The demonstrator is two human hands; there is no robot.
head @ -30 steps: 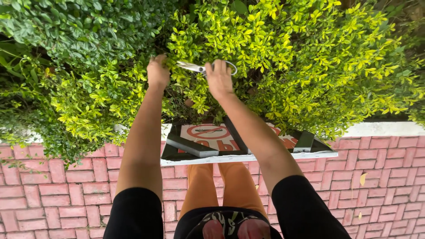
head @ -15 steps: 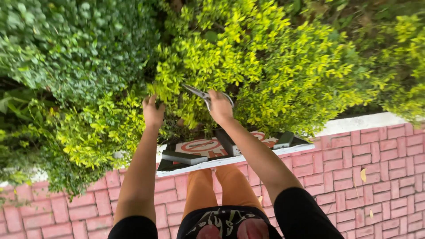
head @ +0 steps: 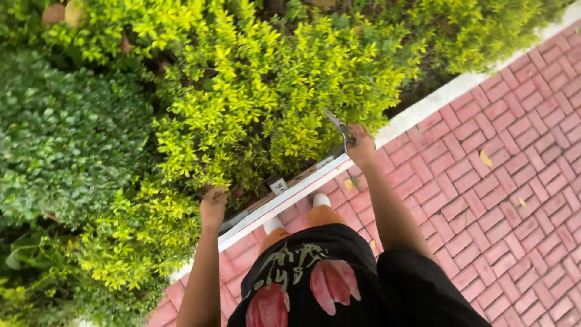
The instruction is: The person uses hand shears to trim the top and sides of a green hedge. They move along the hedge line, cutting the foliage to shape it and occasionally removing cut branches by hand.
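From the head camera we look straight down on our own body. Our right hand (head: 362,147) is closed around the handles of a pair of metal scissors (head: 339,128), whose blades point toward 11 o'clock and lie against the edge of the yellow-green shrub (head: 266,91). That hand sits a little to the 2 o'clock side of the picture's middle, right over the white kerb (head: 423,109) that divides the planting from the red brick paving (head: 502,181).

Our left hand (head: 213,206) is at about 7 o'clock from the middle, curled into a loose fist at the lower fringe of the same shrub; its fingers seem to be pinching leaves or a twig, though we cannot tell exactly what they hold.

A darker green bush (head: 66,133) fills the 9 o'clock side, touching the yellow-green one. Between our hands, tucked under the foliage along the kerb, the edge of a flat board (head: 284,184) shows. Below it are our black printed shirt (head: 308,278), orange trousers (head: 315,217) and white shoe tips (head: 321,199). A few yellow fallen leaves (head: 485,158) lie on the paving toward 3 o'clock.
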